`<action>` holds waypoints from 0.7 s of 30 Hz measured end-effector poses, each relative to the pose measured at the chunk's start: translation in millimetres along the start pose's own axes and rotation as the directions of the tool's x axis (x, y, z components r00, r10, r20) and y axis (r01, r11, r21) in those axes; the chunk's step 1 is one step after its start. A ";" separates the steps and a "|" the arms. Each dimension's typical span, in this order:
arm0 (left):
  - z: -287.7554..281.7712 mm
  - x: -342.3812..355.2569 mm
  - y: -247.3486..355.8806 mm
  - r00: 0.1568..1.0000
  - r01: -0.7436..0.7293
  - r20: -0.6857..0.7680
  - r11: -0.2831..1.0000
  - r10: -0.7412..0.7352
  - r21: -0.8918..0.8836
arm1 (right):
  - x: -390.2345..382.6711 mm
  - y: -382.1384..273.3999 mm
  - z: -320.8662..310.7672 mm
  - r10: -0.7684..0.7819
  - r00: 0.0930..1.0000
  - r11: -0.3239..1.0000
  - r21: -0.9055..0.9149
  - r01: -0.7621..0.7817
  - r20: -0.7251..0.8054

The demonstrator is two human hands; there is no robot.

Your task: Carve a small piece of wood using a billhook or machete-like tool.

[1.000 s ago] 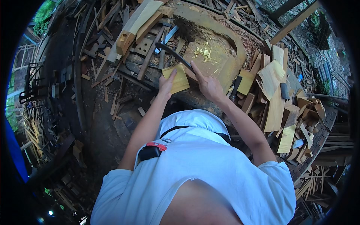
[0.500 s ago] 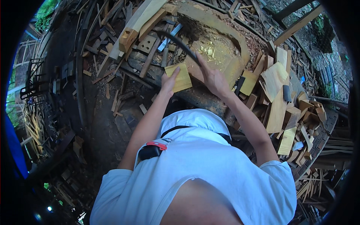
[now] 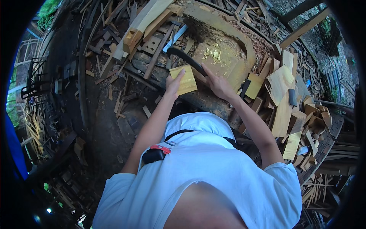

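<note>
My left hand (image 3: 174,84) grips a small square block of yellowish wood (image 3: 187,84) by its left side, the thumb lying over its face. In my right hand (image 3: 221,86) is the grip of a dark billhook (image 3: 187,58), a curved blade with a hooked tip. The blade slants up and left past the block's upper edge; I cannot tell whether the two touch. Beyond the blade is a hollowed wooden work block (image 3: 228,72) with pale wood chips (image 3: 213,55) on it.
Cut wood offcuts (image 3: 282,110) are heaped to my right. Nearer lies another yellow wood piece (image 3: 254,85). A long shaped timber (image 3: 146,19) extends at the upper left, near a light-coloured metal strip (image 3: 176,38). Scraps litter the ground on the left.
The billhook has come down from a raised position, its blade now lower and nearer the wood block. The block has tilted slightly in my left hand.
</note>
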State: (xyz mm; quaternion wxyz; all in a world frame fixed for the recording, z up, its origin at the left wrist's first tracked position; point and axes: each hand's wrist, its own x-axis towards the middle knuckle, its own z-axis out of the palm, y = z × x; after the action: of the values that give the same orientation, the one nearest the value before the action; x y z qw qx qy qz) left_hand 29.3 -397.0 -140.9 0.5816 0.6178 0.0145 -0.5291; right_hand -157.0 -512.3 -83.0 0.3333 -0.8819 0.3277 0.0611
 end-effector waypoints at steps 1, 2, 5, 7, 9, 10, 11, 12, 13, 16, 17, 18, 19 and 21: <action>3.7 1.4 1.8 1.000 -0.004 0.019 1.000 0.004 0.010 | 2.8 12.9 7.4 -0.063 0.993 0.983 0.165 0.078 -0.097; 1.7 4.3 -3.2 1.000 -0.001 0.018 1.000 0.001 0.005 | 5.9 19.6 11.6 -0.111 0.973 0.933 0.317 0.172 -0.200; -1.2 3.2 -3.4 0.993 0.083 0.085 0.994 -0.077 -0.067 | 15.9 22.0 13.5 -0.166 0.879 0.929 0.229 0.291 -0.447; -9.3 -12.1 0.5 0.970 0.164 0.201 0.979 -0.137 -0.122 | 18.1 5.2 -14.1 0.013 0.966 0.982 0.187 0.037 -0.257; -20.1 -21.9 2.8 0.947 0.171 0.294 0.977 -0.127 -0.131 | 15.2 -5.6 -29.7 0.221 0.972 0.972 0.096 -0.214 -0.075; -23.9 -22.7 5.1 0.914 0.178 0.391 0.974 -0.111 -0.137 | 20.3 -2.1 -33.4 0.170 0.977 0.982 -0.059 -0.179 -0.126; -27.3 -24.2 6.9 0.897 0.182 0.429 0.974 -0.109 -0.134 | 25.7 1.9 -36.5 0.111 0.980 0.966 -0.213 -0.146 -0.168; -27.6 -25.2 6.9 0.896 0.180 0.430 0.975 -0.108 -0.130 | 30.5 7.1 -38.3 0.111 0.979 0.967 -0.210 -0.146 -0.172; -25.7 -27.5 10.3 0.897 0.153 0.436 0.979 -0.081 -0.132 | 35.6 14.5 -39.1 0.051 0.974 0.961 -0.254 -0.108 -0.221; -22.8 -33.1 20.3 0.886 0.115 0.462 0.984 -0.041 -0.135 | 45.2 35.6 -32.5 -0.090 0.934 0.919 -0.390 -0.056 -0.346; -21.5 -34.4 23.4 0.876 0.107 0.481 0.984 -0.027 -0.141 | 46.5 40.3 -29.8 -0.178 0.895 0.875 -0.482 -0.046 -0.408; -20.7 -35.1 27.3 0.874 0.107 0.484 0.985 -0.027 -0.138 | 46.3 44.5 -25.9 -0.176 0.894 0.875 -0.482 -0.049 -0.412; -21.6 -36.9 32.0 0.860 0.098 0.510 0.989 -0.027 -0.111 | 44.1 39.5 -24.9 -0.186 0.869 0.869 -0.490 -0.073 -0.459; -19.3 -39.8 39.0 0.842 0.089 0.539 0.993 -0.031 -0.082 | 38.0 30.1 -23.2 -0.192 0.841 0.862 -0.496 -0.102 -0.507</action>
State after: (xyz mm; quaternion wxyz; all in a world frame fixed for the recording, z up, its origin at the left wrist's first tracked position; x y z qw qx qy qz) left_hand 48.7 -371.6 -91.4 0.5767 0.4134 -0.1020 -0.6972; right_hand -148.7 -564.3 -94.0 -0.0135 -0.9262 0.3590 -0.1142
